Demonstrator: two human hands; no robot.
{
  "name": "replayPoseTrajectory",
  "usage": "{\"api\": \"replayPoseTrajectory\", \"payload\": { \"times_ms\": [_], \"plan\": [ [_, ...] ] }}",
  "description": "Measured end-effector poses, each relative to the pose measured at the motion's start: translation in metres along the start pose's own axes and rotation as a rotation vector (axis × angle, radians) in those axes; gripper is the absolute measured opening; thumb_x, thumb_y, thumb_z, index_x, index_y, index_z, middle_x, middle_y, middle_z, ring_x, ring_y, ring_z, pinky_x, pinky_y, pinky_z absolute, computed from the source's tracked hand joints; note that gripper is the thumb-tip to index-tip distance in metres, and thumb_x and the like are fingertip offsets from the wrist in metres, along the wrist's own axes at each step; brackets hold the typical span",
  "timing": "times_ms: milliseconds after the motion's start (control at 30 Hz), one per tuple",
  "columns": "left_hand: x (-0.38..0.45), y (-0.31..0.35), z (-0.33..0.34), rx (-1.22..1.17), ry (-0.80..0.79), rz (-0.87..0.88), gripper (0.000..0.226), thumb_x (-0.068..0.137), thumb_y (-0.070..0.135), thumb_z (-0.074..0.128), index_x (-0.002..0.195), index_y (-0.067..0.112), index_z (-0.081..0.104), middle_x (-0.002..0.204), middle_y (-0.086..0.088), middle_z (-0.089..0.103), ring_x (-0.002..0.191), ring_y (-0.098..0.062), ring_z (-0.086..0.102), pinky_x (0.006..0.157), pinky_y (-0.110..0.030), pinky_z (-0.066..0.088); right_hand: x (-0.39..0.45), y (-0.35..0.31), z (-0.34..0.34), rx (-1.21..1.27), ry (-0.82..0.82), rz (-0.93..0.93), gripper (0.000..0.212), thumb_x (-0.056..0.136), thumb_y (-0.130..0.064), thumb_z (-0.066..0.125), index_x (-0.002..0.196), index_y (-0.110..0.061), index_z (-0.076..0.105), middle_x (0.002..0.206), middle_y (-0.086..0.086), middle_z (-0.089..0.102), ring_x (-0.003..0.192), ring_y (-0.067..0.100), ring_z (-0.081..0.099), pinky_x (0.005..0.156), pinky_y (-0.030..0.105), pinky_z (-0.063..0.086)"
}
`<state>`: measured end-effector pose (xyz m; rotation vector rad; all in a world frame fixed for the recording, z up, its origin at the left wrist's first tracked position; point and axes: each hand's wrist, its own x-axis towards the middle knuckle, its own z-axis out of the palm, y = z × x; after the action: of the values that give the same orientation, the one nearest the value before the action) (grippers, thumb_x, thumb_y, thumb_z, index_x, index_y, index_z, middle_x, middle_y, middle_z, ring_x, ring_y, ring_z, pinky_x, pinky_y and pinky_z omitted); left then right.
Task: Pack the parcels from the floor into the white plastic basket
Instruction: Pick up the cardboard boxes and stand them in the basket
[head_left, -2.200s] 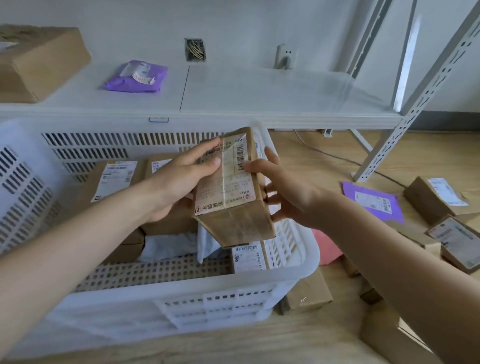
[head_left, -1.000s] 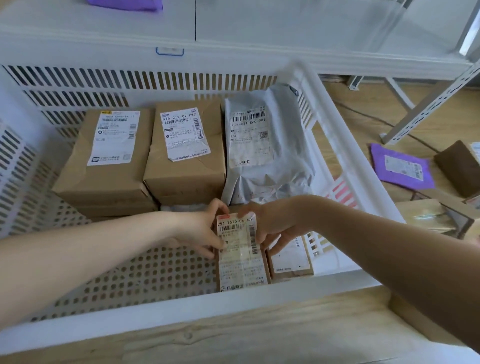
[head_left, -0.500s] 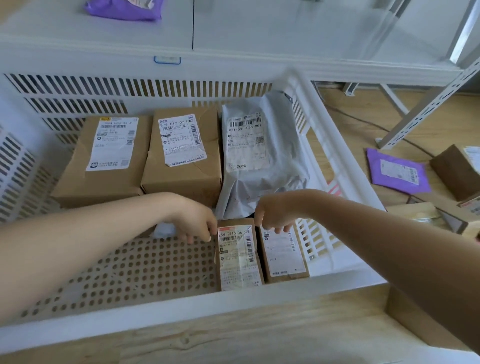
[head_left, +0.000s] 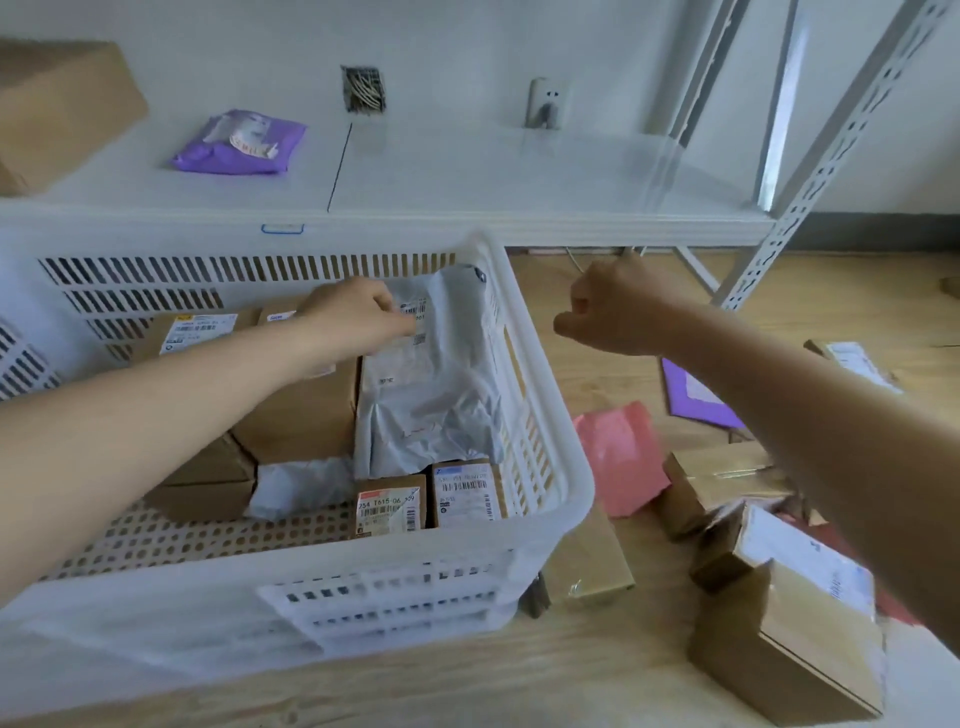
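Observation:
The white plastic basket stands on the wooden floor and holds several parcels. A small labelled brown box lies at its front right beside another small box. Behind them leans a grey plastic mailer, with larger brown boxes to its left. My left hand hovers over the mailer's top, fingers curled, holding nothing. My right hand is raised outside the basket's right wall, loosely curled and empty.
On the floor to the right lie a pink mailer, a purple mailer and several brown boxes. A flat box rests against the basket. A white shelf behind carries a purple packet and a large box.
Both hands set the small labelled box down in the basket's front right and let go. They have since lifted; the right hand has moved out over the floor. My view has tilted up.

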<state>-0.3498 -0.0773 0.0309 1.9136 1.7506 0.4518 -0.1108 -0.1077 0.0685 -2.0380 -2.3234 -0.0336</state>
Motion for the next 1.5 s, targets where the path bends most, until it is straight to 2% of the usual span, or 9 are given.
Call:
{"api": "replayPoseTrajectory", "payload": {
  "times_ms": [133,433,533,600,767,967,1167,1300,1500],
  "plan": [
    [-0.003,0.055,0.012,-0.184,0.030,0.010,0.019,0.081,0.032,0.061,0.090,0.015,0.061,0.087,0.000,0.059,0.083,-0.021,0.055,0.072,-0.032,0.046,-0.028,0.062,-0.008,-0.033,-0.086,0.070,0.027,0.084,-0.033,0.053,0.098,-0.014,0.067,0.106,0.014,0.060,0.098,0.033,0.056,0.081,0.034,0.048],
    [-0.002,0.174,0.091,0.039,0.022,0.028,0.007,0.082,0.017,0.054,0.087,0.018,0.060,0.089,-0.006,0.056,0.080,-0.023,0.049,0.068,-0.024,0.038,-0.063,0.184,0.014,0.090,-0.159,0.193,0.026,0.083,-0.009,0.051,0.096,-0.021,0.069,0.110,0.006,0.064,0.091,0.021,0.055,0.078,0.028,0.046],
    [0.003,0.196,0.125,0.020,-0.040,-0.054,0.024,0.084,0.008,0.044,0.100,-0.002,0.058,0.120,-0.030,0.053,0.095,-0.034,0.056,0.057,-0.023,0.037,-0.071,0.206,0.036,0.107,-0.183,0.212,0.029,0.084,-0.009,0.049,0.102,-0.023,0.067,0.112,0.009,0.062,0.088,0.023,0.054,0.072,0.028,0.047],
    [0.005,0.205,0.145,-0.061,-0.032,-0.119,0.043,0.084,0.005,0.039,0.122,-0.015,0.043,0.140,-0.034,0.032,0.122,-0.041,0.045,0.079,-0.034,0.049,-0.074,0.212,0.055,0.150,-0.188,0.212,0.030,0.084,-0.008,0.049,0.103,-0.022,0.067,0.115,0.011,0.060,0.089,0.024,0.053,0.068,0.027,0.045],
    [-0.001,0.191,0.199,-0.091,-0.023,-0.326,0.047,0.089,0.008,0.039,0.134,-0.006,0.039,0.141,-0.029,0.033,0.129,-0.042,0.037,0.104,-0.047,0.034,-0.081,0.214,0.101,0.245,-0.239,0.226,0.037,0.084,-0.003,0.043,0.109,-0.019,0.065,0.101,0.008,0.059,0.082,0.019,0.046,0.063,0.022,0.037],
    [-0.019,0.128,0.269,0.032,-0.149,-0.589,0.055,0.089,0.017,0.043,0.140,0.008,0.022,0.138,-0.022,0.023,0.126,-0.038,0.030,0.096,-0.039,0.034,-0.091,0.195,0.154,0.360,-0.390,0.201,0.039,0.085,-0.002,0.041,0.117,-0.013,0.061,0.125,0.011,0.057,0.101,0.024,0.053,0.077,0.024,0.039],
    [-0.035,0.082,0.316,0.030,-0.183,-0.525,0.087,0.077,0.043,0.064,0.146,0.020,0.016,0.143,-0.018,0.026,0.130,-0.037,0.031,0.095,-0.042,0.039,-0.097,0.178,0.204,0.400,-0.537,0.183,0.039,0.087,-0.004,0.041,0.121,-0.010,0.058,0.126,0.014,0.056,0.117,0.030,0.049,0.094,0.029,0.039],
    [-0.038,0.086,0.344,0.060,-0.288,-0.589,0.119,0.062,0.067,0.067,0.144,0.037,-0.014,0.151,-0.022,-0.017,0.138,-0.046,0.000,0.108,-0.060,0.016,-0.099,0.178,0.219,0.459,-0.572,0.220,0.042,0.087,-0.003,0.037,0.125,-0.011,0.055,0.128,0.015,0.052,0.116,0.030,0.049,0.093,0.031,0.040],
    [-0.043,0.083,0.354,0.154,-0.233,-0.554,0.116,0.068,0.055,0.069,0.139,0.042,-0.022,0.148,-0.022,-0.020,0.135,-0.046,0.007,0.105,-0.059,0.022,-0.099,0.177,0.223,0.557,-0.603,0.190,0.057,0.086,0.000,0.037,0.139,-0.019,0.033,0.121,0.016,0.053,0.106,0.029,0.053,0.081,0.030,0.044]
  ]
}}
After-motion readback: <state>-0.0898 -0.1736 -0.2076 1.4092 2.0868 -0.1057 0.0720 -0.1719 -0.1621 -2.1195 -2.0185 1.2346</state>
